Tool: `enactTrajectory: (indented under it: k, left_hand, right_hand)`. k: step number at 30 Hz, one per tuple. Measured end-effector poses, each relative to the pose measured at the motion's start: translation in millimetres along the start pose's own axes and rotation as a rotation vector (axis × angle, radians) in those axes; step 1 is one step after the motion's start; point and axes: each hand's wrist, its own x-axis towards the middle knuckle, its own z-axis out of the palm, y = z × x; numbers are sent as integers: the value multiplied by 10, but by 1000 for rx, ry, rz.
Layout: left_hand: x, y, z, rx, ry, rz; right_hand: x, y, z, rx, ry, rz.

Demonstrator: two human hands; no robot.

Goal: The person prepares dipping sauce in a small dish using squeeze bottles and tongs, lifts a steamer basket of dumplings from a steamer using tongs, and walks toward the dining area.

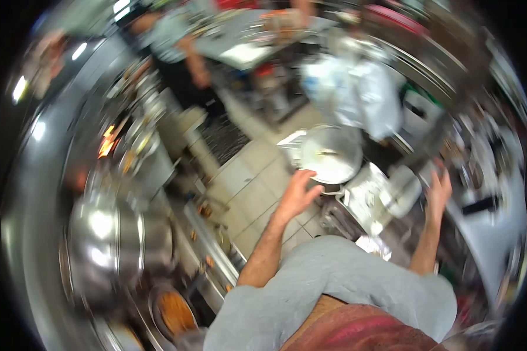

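My left hand (pixel 300 194) hangs with its fingers spread beside a large round pot (pixel 350 139) that has something pale inside. Whether the fingertips touch the pot's rim I cannot tell. My right hand (pixel 438 190) is raised near the edge of the right-hand counter, its fingers apart and nothing visible in them. Between the hands sit a shiny rectangular metal tray (pixel 363 205) and a translucent plastic container (pixel 404 190). Motion blurs much of the scene.
Big steel pots (pixel 120 245) stand along the left by a flame (pixel 107 143). An orange-brown food pan (pixel 175 316) is lower left. Another person (pixel 170 50) stands near the back table (pixel 246 52). White plastic bags (pixel 357 85) hang beyond the pot, above the tiled floor (pixel 237 178).
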Motion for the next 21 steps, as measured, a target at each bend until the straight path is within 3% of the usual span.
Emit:
enactTrajectory:
  k: [5,12,16,18,20,21]
  left_hand:
    - [302,148,81,-63,-193,41]
    - [487,513,107,-143,-295,204]
    - [521,878,-28,-134,-274,369]
    - [533,909,-81,-17,-185,436]
    - [583,847,-179,-156,-189,241]
    - [600,824,-292,-103,-105,249]
  right_hand:
    - [-160,-447,-154,-46,83,65]
    - [-398,-862,77,105,-30,15]
    - [-390,-884,581,255,-178,-39]
    - [-400,-954,915,515,-181,-32]
    - [-365,-939,1157,703,-438,-69]
    - [-384,-959,1285,680,-519,-71]
